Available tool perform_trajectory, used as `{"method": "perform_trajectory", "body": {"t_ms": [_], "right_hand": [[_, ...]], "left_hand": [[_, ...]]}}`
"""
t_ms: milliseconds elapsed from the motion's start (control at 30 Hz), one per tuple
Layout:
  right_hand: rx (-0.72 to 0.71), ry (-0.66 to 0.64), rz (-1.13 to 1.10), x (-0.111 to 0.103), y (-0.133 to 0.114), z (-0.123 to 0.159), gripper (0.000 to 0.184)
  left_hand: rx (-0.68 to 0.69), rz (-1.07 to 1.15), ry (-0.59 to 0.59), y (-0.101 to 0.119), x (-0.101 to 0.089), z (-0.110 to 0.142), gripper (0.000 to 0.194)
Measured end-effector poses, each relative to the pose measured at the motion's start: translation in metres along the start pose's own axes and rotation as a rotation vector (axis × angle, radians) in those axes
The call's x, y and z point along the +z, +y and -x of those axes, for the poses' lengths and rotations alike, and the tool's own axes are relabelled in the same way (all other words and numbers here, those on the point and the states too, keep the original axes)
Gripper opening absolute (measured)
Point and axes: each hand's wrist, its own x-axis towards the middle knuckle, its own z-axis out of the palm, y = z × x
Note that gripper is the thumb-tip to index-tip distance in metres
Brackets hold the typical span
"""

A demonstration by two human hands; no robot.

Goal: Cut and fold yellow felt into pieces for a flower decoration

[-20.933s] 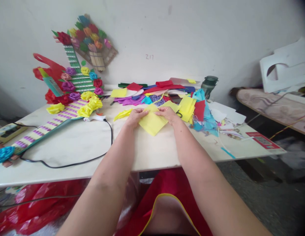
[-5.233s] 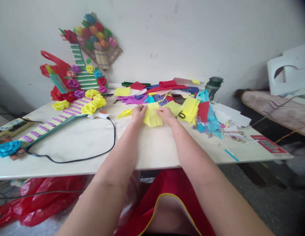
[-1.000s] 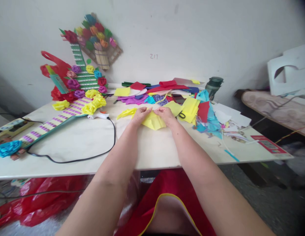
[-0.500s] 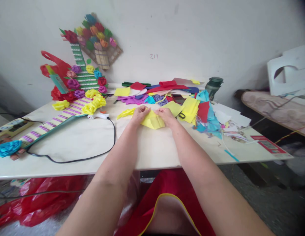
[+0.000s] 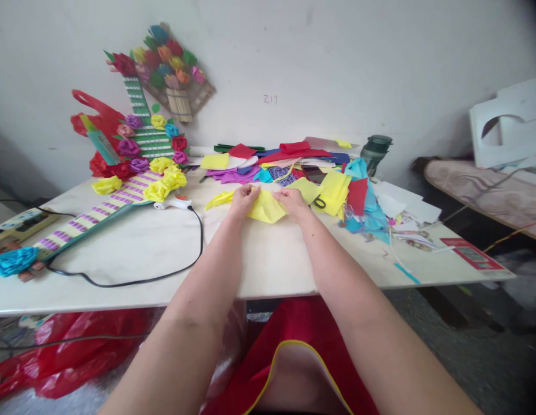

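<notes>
A piece of yellow crepe paper point(image 5: 267, 208) stretches between my two hands, a little above the white table point(image 5: 276, 259). My left hand point(image 5: 245, 200) pinches its left edge, and my right hand point(image 5: 291, 202) pinches the upper right edge. Just left of my left hand lies a folded yellow paper strip point(image 5: 219, 200). Beyond my right hand are a pale yellow paper piece point(image 5: 306, 188) and brighter yellow sheets point(image 5: 334, 190), with the dark handle loop of a tool point(image 5: 320, 203) showing by them.
A white glue gun point(image 5: 172, 203) with a black cord lies left of my hands. A striped guitar-shaped craft point(image 5: 140, 138) with paper flowers leans on the wall. Coloured paper point(image 5: 289, 153) is piled at the back, beside a dark bottle point(image 5: 376, 153). Blue scraps point(image 5: 367, 213) lie at right.
The yellow paper's lower edge has risen slightly and the sheet looks more stretched between my fingers. Both hands have hardly moved.
</notes>
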Motion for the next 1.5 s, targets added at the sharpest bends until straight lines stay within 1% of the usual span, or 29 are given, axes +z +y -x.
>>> {"method": "perform_trajectory", "body": {"t_ms": [100, 200, 400, 600, 800, 1000, 1167, 1267, 1367, 1433, 1500], "right_hand": [[0.057, 0.042, -0.018, 0.001, -0.001, -0.001, 0.024], [0.044, 0.032, -0.027, 0.002, -0.002, 0.0, 0.024], [0.051, -0.025, -0.079, 0.001, -0.003, 0.002, 0.032], [0.068, -0.051, -0.146, 0.0, -0.005, 0.004, 0.032], [0.122, -0.129, -0.202, 0.002, -0.01, 0.009, 0.032], [0.124, -0.124, -0.179, 0.001, -0.012, 0.01, 0.032], [0.143, -0.101, -0.175, 0.002, -0.015, 0.011, 0.034], [0.143, -0.092, -0.162, 0.002, -0.014, 0.01, 0.033], [0.121, -0.098, -0.139, 0.001, -0.012, 0.008, 0.033], [0.111, -0.117, -0.136, 0.0, -0.01, 0.008, 0.033], [0.112, -0.134, -0.141, 0.0, -0.009, 0.008, 0.033]], "left_hand": [[-0.016, 0.01, -0.015, 0.003, 0.0, 0.002, 0.027], [-0.038, -0.012, -0.025, 0.005, 0.0, 0.004, 0.027], [-0.037, -0.017, -0.004, 0.006, 0.0, 0.005, 0.029], [-0.091, -0.012, -0.054, 0.008, 0.001, 0.006, 0.035], [-0.086, -0.023, -0.103, 0.007, 0.003, 0.007, 0.04], [-0.104, 0.021, -0.124, 0.007, 0.003, 0.008, 0.042], [-0.066, -0.033, -0.06, 0.005, 0.001, 0.006, 0.048], [-0.052, -0.007, -0.041, 0.005, 0.001, 0.006, 0.052], [-0.084, 0.037, -0.077, 0.007, 0.002, 0.007, 0.05], [-0.113, 0.027, -0.113, 0.008, 0.002, 0.008, 0.048], [-0.123, 0.016, -0.122, 0.008, 0.002, 0.009, 0.046]]}}
